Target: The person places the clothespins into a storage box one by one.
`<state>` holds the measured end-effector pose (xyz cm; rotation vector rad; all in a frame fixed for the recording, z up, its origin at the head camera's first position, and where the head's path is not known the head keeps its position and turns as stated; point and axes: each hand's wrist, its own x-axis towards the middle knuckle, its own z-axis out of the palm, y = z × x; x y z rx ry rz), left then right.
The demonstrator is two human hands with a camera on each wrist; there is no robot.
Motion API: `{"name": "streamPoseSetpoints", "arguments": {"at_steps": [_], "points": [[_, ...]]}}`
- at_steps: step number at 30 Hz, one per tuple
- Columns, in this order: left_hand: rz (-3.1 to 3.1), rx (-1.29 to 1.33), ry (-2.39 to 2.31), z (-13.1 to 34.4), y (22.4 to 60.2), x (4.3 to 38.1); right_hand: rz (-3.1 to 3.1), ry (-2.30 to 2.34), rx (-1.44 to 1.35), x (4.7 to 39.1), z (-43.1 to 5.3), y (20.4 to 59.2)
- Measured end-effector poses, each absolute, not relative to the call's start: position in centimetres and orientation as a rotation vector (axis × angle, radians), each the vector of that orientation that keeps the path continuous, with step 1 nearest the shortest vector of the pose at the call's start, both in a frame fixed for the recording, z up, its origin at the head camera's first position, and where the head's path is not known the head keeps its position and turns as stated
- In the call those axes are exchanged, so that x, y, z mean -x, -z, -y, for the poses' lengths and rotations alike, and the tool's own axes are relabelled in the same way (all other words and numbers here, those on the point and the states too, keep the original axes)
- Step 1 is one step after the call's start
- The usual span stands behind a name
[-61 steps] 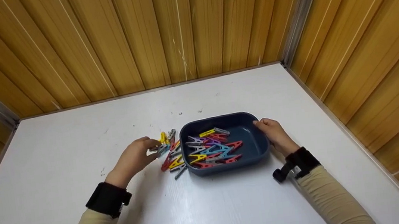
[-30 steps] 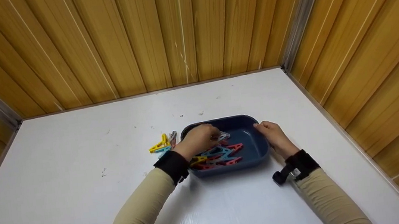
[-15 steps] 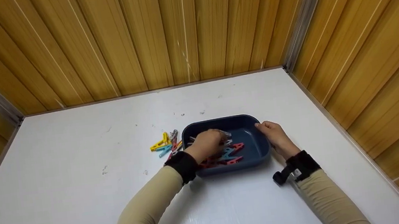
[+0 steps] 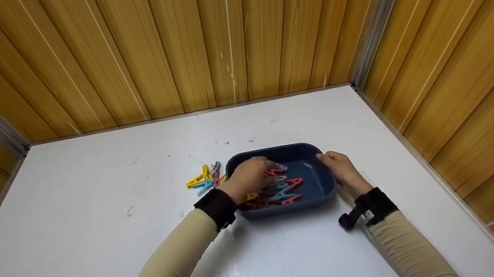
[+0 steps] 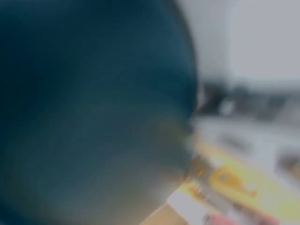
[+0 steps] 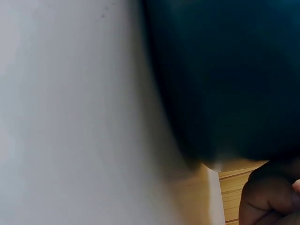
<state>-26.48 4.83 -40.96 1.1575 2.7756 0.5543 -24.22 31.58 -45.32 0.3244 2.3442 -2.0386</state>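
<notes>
A dark blue rectangular plastic tub (image 4: pixel 313 186) stands on the white table, with several coloured clothespins (image 4: pixel 281 194) lying in its left half. My left hand (image 4: pixel 251 174) reaches over the tub's left side, fingers pointing down among the clothespins; I cannot tell whether it holds one. A red clothespin (image 4: pixel 275 171) shows right beside its fingertips. At the tub's right end my right hand (image 4: pixel 341 167) grips the rim, thumb over the top edge. The left wrist view is blurred, with a yellow clothespin (image 5: pixel 248 183) beside the dark tub wall.
Outside the tub's left end lies a small group of clothespins, among them a yellow one (image 4: pixel 199 177) and a light blue one (image 4: pixel 204 186). Wood-patterned panels (image 4: pixel 171 49) rise behind the table (image 4: pixel 95 197) and along its sides.
From the loose clothespins at the left, my left hand has moved right into the tub, dipped among the pins and drawn back slightly. My right hand stays on the rim.
</notes>
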Motion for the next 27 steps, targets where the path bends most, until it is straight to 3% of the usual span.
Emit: {"name": "streamPoseSetpoints", "arguments": {"at_steps": [13,21,27], "points": [[-2.949,-1.097,-0.71,2.3,37.1,23.7,-2.367,2.036,-0.319,24.1,-31.6,45.5],[-3.026,-0.795,-0.868,5.9,38.8,21.4,-2.369,1.998,-0.332,24.3,-31.7,45.6],[-2.973,-0.77,-0.782,7.0,41.1,20.2,-2.34,2.028,-0.335,24.2,-31.7,45.5]]}}
